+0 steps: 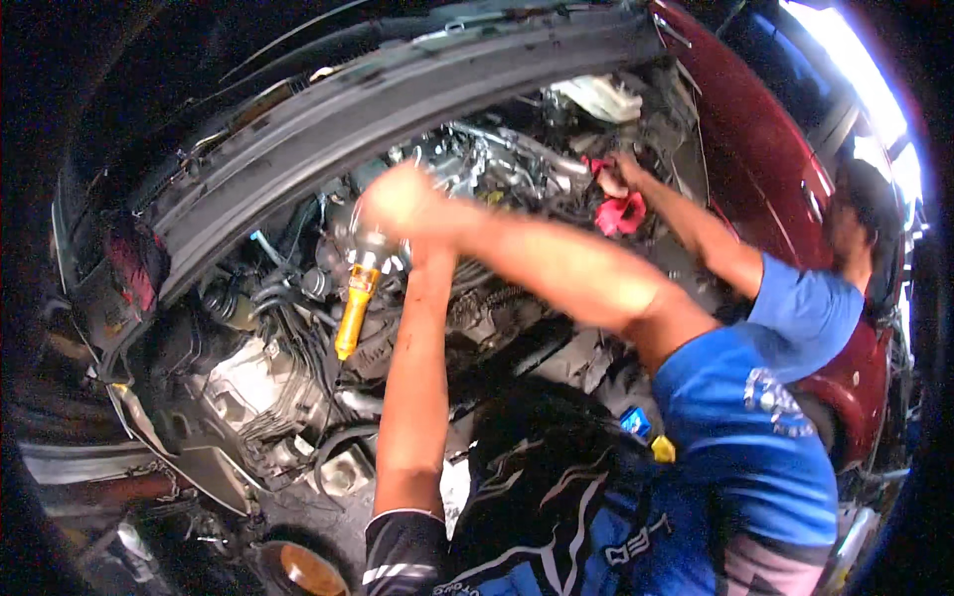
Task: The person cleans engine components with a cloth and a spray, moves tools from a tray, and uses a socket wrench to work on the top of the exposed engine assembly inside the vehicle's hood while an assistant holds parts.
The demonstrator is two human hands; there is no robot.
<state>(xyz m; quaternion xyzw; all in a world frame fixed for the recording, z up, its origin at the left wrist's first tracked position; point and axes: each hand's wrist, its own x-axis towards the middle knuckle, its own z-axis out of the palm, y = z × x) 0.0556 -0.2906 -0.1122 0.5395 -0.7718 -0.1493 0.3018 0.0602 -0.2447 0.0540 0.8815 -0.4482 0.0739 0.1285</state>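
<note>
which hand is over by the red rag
The co-worker's hand at far right, on a blue-sleeved arm, is beside the red rag; the other visible hand, further left, is over the yellow-handled lamp.

Glossy yellow plastic on the work lamp handle (pixel 352 316), with a bright metal cage at its head; dull cast metal, rough and grimy, across the engine (pixel 263 392); matt black rubber on the hoses (pixel 283 298); matt, dusty grey plastic and rubber along the raised hood edge (pixel 397 99); glossy dark red paint on the car body (pixel 755 139); soft red cloth in the rag (pixel 621 214); smooth blue knit fabric on the shirt (pixel 755 447) of another person
</note>
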